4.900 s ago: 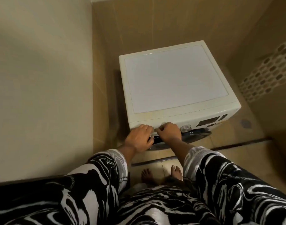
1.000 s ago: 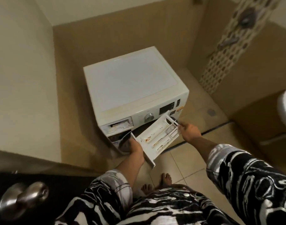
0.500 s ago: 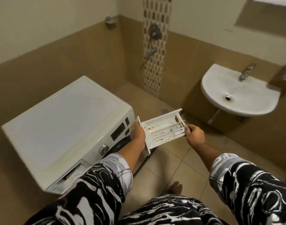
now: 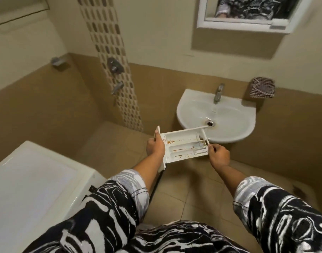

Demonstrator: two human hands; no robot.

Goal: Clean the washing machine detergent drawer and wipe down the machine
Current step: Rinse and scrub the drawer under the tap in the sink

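Tan tiles cover the floor and lower walls. A white sink hangs below a framed mirror.

- Your left hand grips the front-panel end of the detergent drawer, with the fingers curled round the panel's edge.
- Your right hand pinches the drawer's opposite end with thumb and fingertips.
- Both forearms reach forward, bare below the patterned sleeves, with the hands roughly level.

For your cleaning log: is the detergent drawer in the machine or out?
Out: left hand and right hand hold the drawer before the sink.
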